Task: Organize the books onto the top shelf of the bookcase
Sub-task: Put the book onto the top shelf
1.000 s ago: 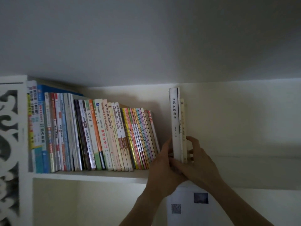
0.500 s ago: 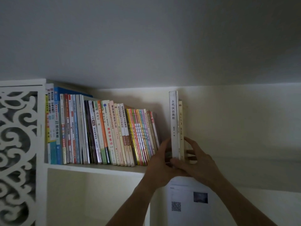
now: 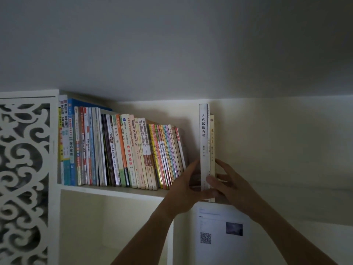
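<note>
Head view: left hand (image 3: 183, 190) and right hand (image 3: 232, 186) clasp three upright pale thin books (image 3: 206, 150) at white top shelf's (image 3: 114, 191) front edge, apart from leaning colourful book row (image 3: 122, 150)

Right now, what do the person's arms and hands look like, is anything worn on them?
Both are bare. The left hand and right hand show no gloves, rings or watch, and the forearms below them carry no sleeves as far as the frame reaches. The dim light hides finer detail.
</note>
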The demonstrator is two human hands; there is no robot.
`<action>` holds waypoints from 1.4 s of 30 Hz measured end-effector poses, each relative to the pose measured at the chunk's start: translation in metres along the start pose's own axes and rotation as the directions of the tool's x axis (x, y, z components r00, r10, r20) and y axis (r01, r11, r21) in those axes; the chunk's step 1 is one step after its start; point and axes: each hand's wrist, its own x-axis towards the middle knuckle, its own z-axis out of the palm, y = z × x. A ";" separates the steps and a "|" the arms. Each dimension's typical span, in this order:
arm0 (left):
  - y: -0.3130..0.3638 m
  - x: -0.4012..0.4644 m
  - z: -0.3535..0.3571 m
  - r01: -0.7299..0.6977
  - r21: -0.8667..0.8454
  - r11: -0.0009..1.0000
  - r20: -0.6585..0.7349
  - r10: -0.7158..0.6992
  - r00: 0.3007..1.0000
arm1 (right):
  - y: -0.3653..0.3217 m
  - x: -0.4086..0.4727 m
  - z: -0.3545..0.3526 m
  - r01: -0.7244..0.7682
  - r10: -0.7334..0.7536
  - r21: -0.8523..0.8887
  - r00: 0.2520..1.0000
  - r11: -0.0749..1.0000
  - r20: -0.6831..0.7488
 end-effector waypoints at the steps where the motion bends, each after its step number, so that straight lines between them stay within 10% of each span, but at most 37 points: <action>1: 0.000 0.000 -0.001 0.004 0.005 1.000 0.001 -0.004 1.000 | -0.001 -0.001 0.000 0.011 -0.011 0.013 1.000 1.000 0.005; 14: 0.004 -0.002 -0.013 0.056 -0.094 0.994 0.043 -0.052 0.998 | 0.000 -0.005 -0.007 0.038 -0.038 -0.046 0.999 0.998 0.005; 25: 0.018 0.002 0.036 0.092 0.276 0.957 -0.345 0.009 0.939 | 0.002 -0.003 0.011 0.093 -0.183 -0.448 0.970 0.889 -0.163; 27: 0.029 0.007 0.046 0.137 0.392 0.910 -0.412 0.040 0.910 | -0.007 -0.007 0.008 0.055 -0.194 -0.615 0.968 0.787 -0.162; 31: 0.031 0.016 0.063 0.266 0.494 0.828 -0.535 0.048 0.843 | -0.017 -0.020 -0.028 -0.165 -0.235 -0.959 0.947 0.228 -0.219; 34: 0.026 0.015 0.068 0.297 0.598 0.745 -0.565 0.128 0.815 | -0.001 -0.036 -0.074 -0.241 -0.451 -0.956 0.844 0.165 -0.291; 38: 0.024 0.017 0.073 0.300 0.639 0.709 -0.593 0.204 0.779 | -0.005 -0.055 -0.117 -0.185 0.013 -0.972 0.982 -0.145 -0.189; 42: 0.020 0.016 0.072 0.297 0.595 0.747 -0.616 0.187 0.765 | -0.045 -0.057 -0.134 -0.162 0.475 -0.935 0.880 0.316 0.008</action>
